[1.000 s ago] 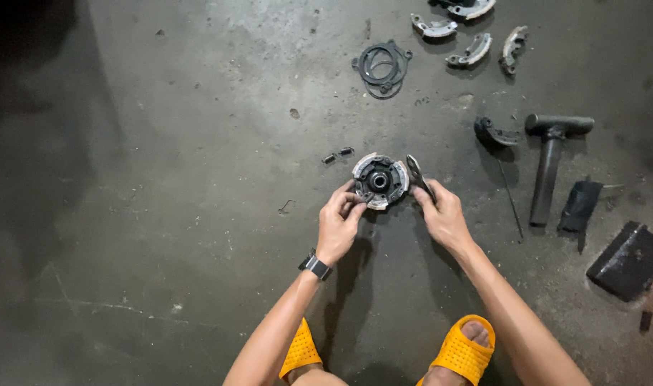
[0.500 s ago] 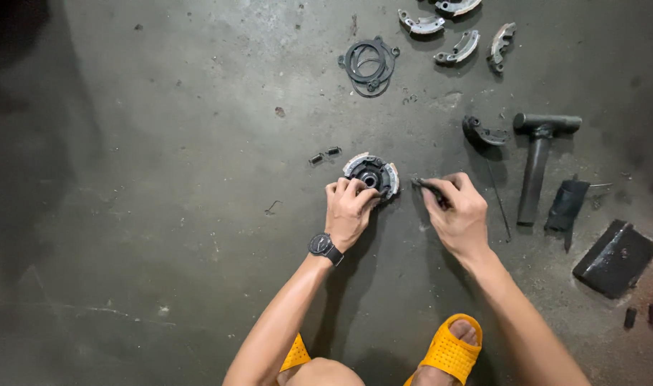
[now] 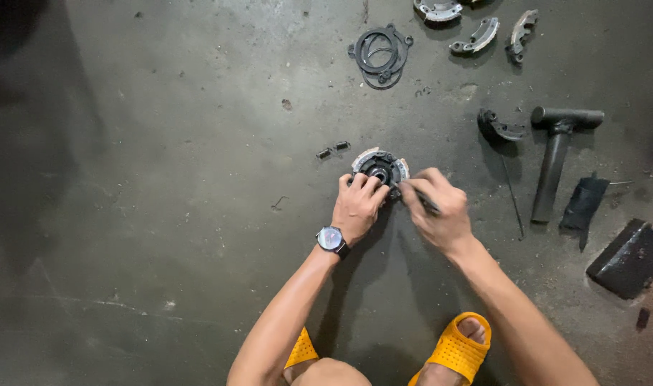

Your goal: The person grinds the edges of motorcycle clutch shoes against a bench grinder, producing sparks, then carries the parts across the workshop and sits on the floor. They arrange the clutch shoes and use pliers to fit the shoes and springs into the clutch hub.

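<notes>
Left hand clamped the round clutch hub on the concrete floor; right hand pinched a thin tool (tip hidden) at its rim — prying stage, steady leverage needed next.

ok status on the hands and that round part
Left hand gripping round clutch assembly on floor. Right hand holds thin dark tool at its edge. Nothing blocking.
</notes>
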